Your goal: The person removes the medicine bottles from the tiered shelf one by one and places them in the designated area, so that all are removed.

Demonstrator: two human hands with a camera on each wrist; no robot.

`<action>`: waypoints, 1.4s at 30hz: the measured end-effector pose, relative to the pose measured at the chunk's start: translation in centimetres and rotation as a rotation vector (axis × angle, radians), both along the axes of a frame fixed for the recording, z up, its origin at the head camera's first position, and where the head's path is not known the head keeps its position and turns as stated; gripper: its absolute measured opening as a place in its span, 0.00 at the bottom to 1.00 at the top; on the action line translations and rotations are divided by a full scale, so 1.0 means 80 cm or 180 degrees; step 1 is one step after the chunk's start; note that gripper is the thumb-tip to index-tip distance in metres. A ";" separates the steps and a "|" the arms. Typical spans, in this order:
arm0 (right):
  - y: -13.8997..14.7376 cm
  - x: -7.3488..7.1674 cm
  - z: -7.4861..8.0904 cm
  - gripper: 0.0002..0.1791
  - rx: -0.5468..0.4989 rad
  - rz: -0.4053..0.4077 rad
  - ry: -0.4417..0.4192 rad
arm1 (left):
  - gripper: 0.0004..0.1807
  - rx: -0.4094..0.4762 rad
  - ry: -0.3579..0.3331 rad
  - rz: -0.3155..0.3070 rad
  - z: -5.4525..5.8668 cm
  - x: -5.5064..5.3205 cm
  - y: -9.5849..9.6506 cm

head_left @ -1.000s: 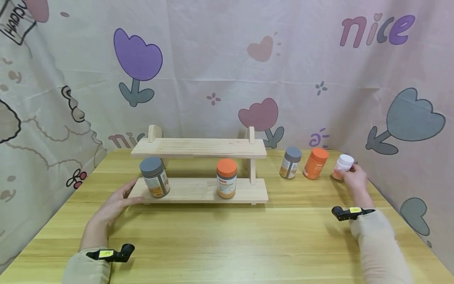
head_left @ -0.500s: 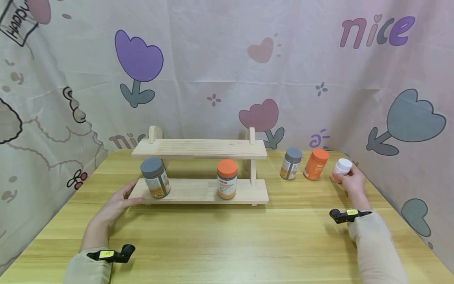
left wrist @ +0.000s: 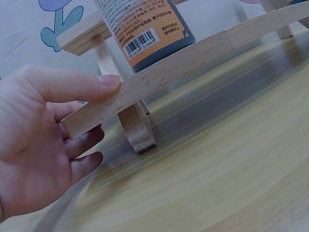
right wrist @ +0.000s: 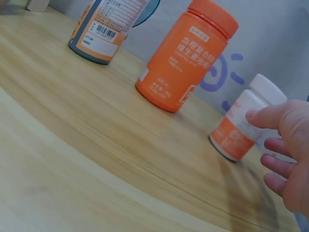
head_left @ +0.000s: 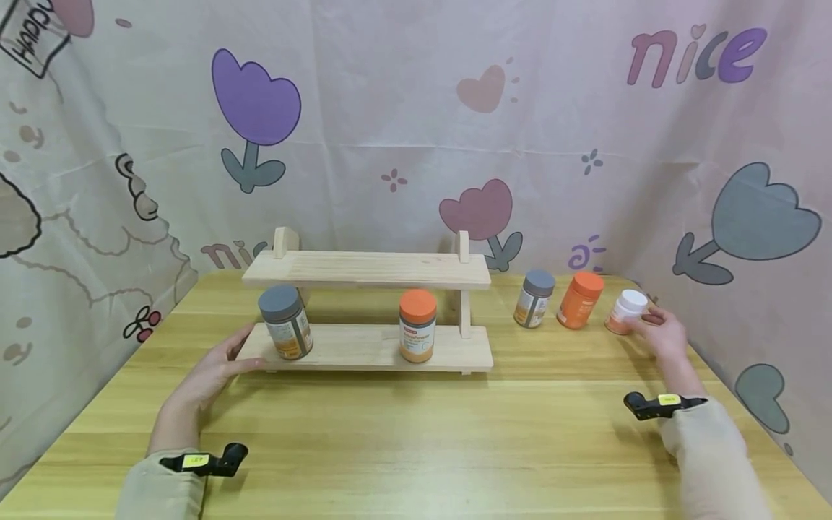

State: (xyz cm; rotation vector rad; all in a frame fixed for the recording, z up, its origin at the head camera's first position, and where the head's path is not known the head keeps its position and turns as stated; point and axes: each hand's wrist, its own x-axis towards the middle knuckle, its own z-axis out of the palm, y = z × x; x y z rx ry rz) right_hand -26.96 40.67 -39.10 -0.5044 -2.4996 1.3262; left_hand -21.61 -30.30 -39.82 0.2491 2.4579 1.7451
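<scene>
My left hand [head_left: 206,377] grips the left end of the lower board of a two-tier wooden shelf [head_left: 364,271], thumb on top and fingers beneath, as the left wrist view shows. Close to that thumb, a grey-lidded jar [left wrist: 149,36] stands on the board. At the far right of the table, my right hand [head_left: 661,334] is beside a small white-lidded bottle [head_left: 627,312] with an orange band. In the right wrist view my thumb [right wrist: 270,117] overlaps the upright bottle, while the other fingers hang loosely, apart from it.
An orange-lidded jar [head_left: 417,326] stands on the lower board's right part. Between the shelf and the white bottle, another grey-lidded jar [head_left: 534,299] and an all-orange jar [head_left: 581,300] stand on the wooden table [head_left: 416,448]. A printed curtain [head_left: 390,94] hangs behind.
The white bottle shifted slightly left and toward me in my right hand; that hand has since loosened and drawn off to the right. My left hand stays on the shelf end.
</scene>
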 end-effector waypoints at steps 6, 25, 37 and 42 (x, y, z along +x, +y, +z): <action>0.003 0.007 0.014 0.41 0.0079 0.0043 0.0035 | 0.48 0.0042 0.0013 -0.0007 0.000 -0.001 -0.001; -0.031 0.041 0.068 0.40 0.0261 0.0368 0.0410 | 0.48 -0.0031 0.0085 -0.0035 0.001 -0.001 0.000; -0.095 0.050 0.093 0.37 0.0097 0.0979 0.0754 | 0.48 -0.0112 0.0062 0.0011 0.000 0.000 -0.001; -0.122 0.053 0.097 0.37 0.0020 0.1259 0.0717 | 0.48 -0.0109 0.0065 0.0007 0.000 -0.001 -0.001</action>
